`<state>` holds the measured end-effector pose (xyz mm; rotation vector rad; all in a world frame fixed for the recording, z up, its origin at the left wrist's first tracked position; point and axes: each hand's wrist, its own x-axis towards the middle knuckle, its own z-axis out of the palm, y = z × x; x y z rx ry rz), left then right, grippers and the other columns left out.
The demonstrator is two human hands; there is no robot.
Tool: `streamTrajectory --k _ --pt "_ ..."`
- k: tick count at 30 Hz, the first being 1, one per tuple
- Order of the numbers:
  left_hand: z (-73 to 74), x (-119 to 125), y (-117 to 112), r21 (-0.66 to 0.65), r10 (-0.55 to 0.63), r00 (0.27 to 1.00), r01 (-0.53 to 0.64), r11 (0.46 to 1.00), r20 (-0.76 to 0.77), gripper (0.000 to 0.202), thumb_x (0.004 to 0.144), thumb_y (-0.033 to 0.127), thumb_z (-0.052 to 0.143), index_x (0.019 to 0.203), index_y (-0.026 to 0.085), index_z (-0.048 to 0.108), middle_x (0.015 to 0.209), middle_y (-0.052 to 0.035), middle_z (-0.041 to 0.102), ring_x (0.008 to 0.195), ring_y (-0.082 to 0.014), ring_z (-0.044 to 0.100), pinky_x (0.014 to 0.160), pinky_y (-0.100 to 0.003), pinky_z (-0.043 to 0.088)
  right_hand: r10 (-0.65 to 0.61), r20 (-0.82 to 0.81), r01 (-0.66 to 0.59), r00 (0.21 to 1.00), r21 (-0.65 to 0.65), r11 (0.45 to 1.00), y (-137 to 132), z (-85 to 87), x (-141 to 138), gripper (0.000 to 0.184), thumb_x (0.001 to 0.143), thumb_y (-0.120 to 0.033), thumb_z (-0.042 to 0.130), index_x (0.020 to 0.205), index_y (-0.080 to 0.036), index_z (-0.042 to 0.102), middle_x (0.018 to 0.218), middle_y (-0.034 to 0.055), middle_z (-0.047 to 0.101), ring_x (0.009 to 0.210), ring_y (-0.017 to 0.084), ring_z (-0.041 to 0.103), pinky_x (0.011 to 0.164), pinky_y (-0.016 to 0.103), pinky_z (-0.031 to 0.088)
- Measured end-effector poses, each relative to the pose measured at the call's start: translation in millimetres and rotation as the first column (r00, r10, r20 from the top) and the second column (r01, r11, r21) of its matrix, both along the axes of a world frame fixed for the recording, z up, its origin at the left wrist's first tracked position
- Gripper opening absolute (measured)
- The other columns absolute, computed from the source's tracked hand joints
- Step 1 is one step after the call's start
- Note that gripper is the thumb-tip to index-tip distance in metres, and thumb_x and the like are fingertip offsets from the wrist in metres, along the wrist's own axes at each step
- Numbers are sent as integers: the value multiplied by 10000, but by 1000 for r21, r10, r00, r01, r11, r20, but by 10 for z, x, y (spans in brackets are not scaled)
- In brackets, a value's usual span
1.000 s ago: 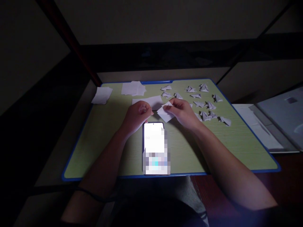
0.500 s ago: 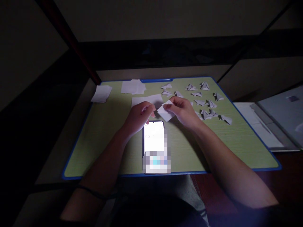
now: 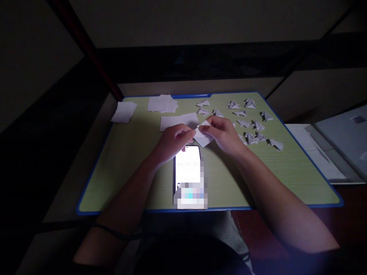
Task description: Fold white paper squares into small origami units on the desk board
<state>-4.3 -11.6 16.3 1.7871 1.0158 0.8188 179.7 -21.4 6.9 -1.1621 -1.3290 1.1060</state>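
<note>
A small folded piece of white paper (image 3: 204, 141) is held up over the table, behind the lit phone. My right hand (image 3: 225, 133) pinches its right side between thumb and fingers. At the paper's left corner, my left hand (image 3: 178, 140) has thumb and fingers pressed together on it. Both hands partly cover the paper, so its exact folds are hard to make out. Below the hands lies the phone (image 3: 187, 173), its screen bright with a running timer. A flat white sheet (image 3: 172, 121) rests just beyond my left hand.
Several folded paper pieces (image 3: 249, 103) are spread over the back right of the green table (image 3: 123, 172). Two stacks of white paper, one at the left edge (image 3: 124, 112) and one at the back (image 3: 159, 103), lie flat. An open box (image 3: 329, 152) stands off the right side.
My left hand has moved right and closed on the left corner of the folded paper. My right hand keeps its pinch. The view has shifted slightly.
</note>
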Motion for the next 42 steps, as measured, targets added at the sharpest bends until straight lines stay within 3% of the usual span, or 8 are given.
streamTrajectory --k 9,19,30,42 --pt "-54 25 25 -32 51 998 -50 998 25 102 825 229 577 755 155 570 669 -15 668 448 -56 526 392 -159 385 54 9 -54 998 -16 998 -20 -22 -10 230 723 -330 738 664 -177 578 592 -35 546 521 88 452 501 264 275" --pt "-129 32 10 104 70 995 -77 992 69 23 815 169 607 816 165 585 644 32 589 469 -55 522 385 -141 404 82 45 -82 996 0 997 -22 -22 -4 285 731 -374 783 670 -172 592 606 -32 553 533 87 442 505 260 272" --pt "-58 43 -16 79 93 995 -91 993 -20 92 839 175 583 750 172 557 597 29 552 482 -67 501 399 -173 350 111 65 -109 992 -22 994 -34 -35 3 285 751 -385 794 694 -178 607 634 -25 568 554 98 468 504 261 301" --pt "-45 44 -17 74 107 994 -107 991 1 130 839 172 560 711 173 541 557 41 541 439 -61 470 414 -183 354 155 3 -154 988 -46 987 -52 25 -35 288 685 -381 818 738 -158 644 668 -14 602 592 108 509 534 247 345"
